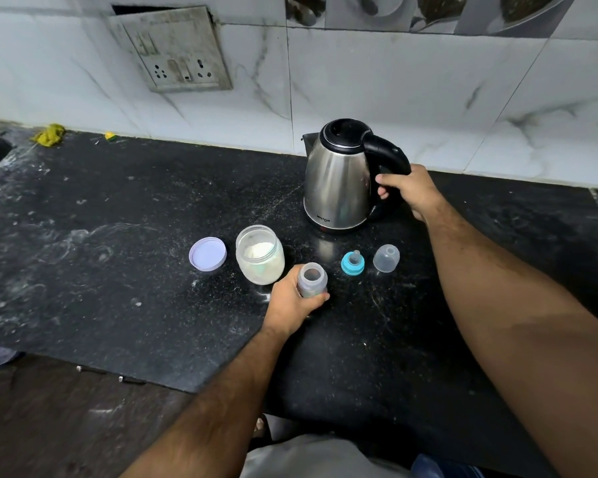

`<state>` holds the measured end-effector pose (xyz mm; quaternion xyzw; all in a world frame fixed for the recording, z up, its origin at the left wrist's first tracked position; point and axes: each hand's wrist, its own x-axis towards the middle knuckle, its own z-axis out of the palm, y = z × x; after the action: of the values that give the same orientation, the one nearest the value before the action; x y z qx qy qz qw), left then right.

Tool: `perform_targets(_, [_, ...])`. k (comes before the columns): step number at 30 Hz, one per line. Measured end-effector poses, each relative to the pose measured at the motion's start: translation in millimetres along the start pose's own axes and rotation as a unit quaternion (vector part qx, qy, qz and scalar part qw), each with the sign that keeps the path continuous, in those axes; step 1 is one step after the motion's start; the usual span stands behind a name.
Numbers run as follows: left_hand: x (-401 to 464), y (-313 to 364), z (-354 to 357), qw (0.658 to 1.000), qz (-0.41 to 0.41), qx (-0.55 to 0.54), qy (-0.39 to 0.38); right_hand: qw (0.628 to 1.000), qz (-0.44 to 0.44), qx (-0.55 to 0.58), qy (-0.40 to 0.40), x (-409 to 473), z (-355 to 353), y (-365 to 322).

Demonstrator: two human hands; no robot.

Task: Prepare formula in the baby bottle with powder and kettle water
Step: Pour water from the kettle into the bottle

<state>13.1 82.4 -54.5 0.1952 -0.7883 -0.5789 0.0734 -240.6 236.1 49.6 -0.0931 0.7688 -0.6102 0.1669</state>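
Two hands are busy: the right hand [408, 191] curls round the black handle of the steel electric kettle [339, 181] near the back edge of the black stone counter [118, 270]; the left hand [290, 305] grips the small clear baby bottle [312, 280], upright mid-counter. The kettle is likely heavy and hot, the bottle light and tippable. The open powder jar [260, 254], lilac lid [208, 253], blue teat ring [353, 263] and clear cap [386, 258] crowd close around.

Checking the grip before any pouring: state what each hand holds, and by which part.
The left hand grips the baby bottle around its body, below the open neck. The right hand grips the kettle by its black handle.
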Motion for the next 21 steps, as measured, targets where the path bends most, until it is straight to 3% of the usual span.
perform_targets(9, [-0.6,1.2,-0.5,1.0,-0.003,0.0,-0.003,0.993,-0.012,0.035,0.109,-1.2,19.4,11.9])
perform_targets(21, [-0.2,1.7,-0.1,0.999,-0.014,0.028,-0.002,0.98,-0.031,0.089,0.178,-1.4,32.7,3.0])
